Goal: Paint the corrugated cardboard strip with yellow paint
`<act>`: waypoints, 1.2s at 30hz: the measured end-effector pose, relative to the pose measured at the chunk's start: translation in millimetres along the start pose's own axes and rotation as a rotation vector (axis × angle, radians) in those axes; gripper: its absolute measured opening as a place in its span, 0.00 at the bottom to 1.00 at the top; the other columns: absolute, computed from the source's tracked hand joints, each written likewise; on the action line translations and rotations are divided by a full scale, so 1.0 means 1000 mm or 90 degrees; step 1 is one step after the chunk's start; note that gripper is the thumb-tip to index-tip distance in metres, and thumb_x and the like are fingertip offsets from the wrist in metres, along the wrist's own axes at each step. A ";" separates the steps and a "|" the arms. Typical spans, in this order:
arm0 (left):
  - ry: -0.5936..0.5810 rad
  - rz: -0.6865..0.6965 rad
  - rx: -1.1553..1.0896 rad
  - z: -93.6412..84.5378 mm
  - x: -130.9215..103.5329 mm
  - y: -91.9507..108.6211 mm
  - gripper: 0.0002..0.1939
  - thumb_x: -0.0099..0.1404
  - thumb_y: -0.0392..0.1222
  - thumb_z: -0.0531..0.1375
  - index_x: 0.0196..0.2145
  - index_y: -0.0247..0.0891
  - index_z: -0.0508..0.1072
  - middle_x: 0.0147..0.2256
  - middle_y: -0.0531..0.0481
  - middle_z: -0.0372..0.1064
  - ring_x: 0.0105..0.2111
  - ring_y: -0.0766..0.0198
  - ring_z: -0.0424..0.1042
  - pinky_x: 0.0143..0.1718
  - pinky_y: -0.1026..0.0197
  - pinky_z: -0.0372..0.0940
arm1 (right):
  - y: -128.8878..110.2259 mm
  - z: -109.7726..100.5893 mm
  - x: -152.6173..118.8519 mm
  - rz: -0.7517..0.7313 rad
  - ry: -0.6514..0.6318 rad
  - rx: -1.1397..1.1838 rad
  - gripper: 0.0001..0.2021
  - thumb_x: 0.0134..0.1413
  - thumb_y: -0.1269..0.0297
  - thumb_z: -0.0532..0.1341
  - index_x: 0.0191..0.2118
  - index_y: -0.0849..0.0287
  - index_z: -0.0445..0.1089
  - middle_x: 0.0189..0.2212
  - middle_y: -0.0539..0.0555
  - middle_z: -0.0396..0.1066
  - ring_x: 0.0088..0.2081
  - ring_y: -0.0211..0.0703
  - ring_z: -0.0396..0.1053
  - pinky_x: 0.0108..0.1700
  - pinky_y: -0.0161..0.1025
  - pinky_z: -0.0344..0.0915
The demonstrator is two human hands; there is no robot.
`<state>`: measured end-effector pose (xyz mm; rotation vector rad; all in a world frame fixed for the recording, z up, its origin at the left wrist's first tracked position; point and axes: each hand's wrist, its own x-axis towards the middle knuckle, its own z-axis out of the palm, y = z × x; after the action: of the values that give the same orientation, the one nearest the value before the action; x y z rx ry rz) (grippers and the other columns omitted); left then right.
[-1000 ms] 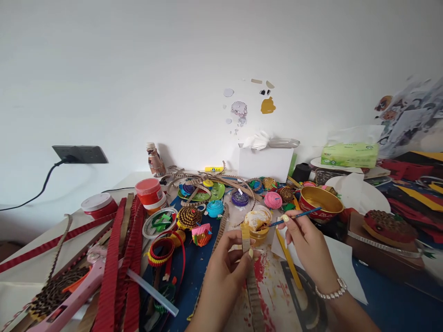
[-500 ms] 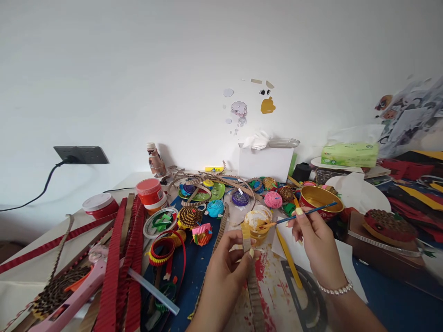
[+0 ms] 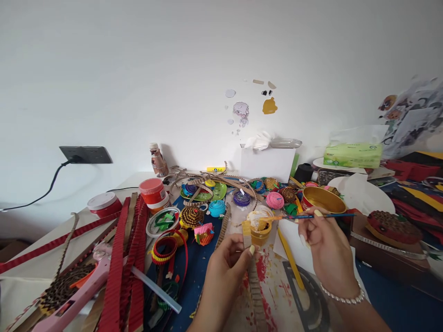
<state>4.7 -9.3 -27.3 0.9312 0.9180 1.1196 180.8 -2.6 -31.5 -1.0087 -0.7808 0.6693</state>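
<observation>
My left hand [image 3: 230,267] pinches a corrugated cardboard strip [image 3: 255,295] near its upper end, which is coated yellow; the rest hangs down toward me. Between the fingers of my right hand [image 3: 323,242] is a blue paintbrush [image 3: 311,216], held nearly level. Its orange-stained tip lies over the open paint jar [image 3: 260,235], whose inside shows white and yellow paint. The jar stands just behind the strip's yellow end. A pearl bracelet circles my right wrist.
Coiled paper pieces, including a pink one [image 3: 274,200] and a blue one [image 3: 217,208], lie behind. Red strips [image 3: 114,272] and a pink glue gun [image 3: 81,290] are left. A gold bowl [image 3: 323,199], yellow stick [image 3: 290,258] and brown box [image 3: 384,244] are right.
The brush has turned from slanting to nearly level, and my right hand has shifted slightly right. More yellow paint shows in the jar's opening. The view has shifted slightly.
</observation>
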 end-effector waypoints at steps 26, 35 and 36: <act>0.011 0.018 0.058 -0.006 0.005 -0.009 0.09 0.52 0.40 0.65 0.27 0.35 0.69 0.24 0.56 0.68 0.22 0.72 0.65 0.24 0.70 0.55 | 0.001 -0.006 -0.035 -0.376 -0.157 -0.112 0.08 0.60 0.70 0.51 0.37 0.54 0.66 0.29 0.51 0.68 0.27 0.38 0.66 0.25 0.37 0.62; -0.002 0.011 0.048 -0.005 0.004 -0.009 0.09 0.52 0.40 0.64 0.26 0.35 0.67 0.23 0.56 0.68 0.23 0.71 0.65 0.24 0.70 0.55 | 0.001 -0.005 -0.037 -0.353 -0.152 -0.111 0.08 0.60 0.70 0.51 0.37 0.55 0.65 0.30 0.52 0.68 0.28 0.39 0.66 0.27 0.39 0.62; 0.002 0.016 0.045 -0.005 0.004 -0.010 0.09 0.52 0.40 0.64 0.26 0.35 0.67 0.23 0.56 0.67 0.22 0.71 0.65 0.24 0.70 0.55 | 0.001 -0.005 -0.036 -0.357 -0.155 -0.113 0.08 0.60 0.70 0.50 0.36 0.55 0.65 0.29 0.52 0.68 0.28 0.39 0.66 0.27 0.38 0.62</act>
<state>3.8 -6.3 -38.9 1.0011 0.9558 1.1164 164.7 -33.3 -43.6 -0.8177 -1.2924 0.2387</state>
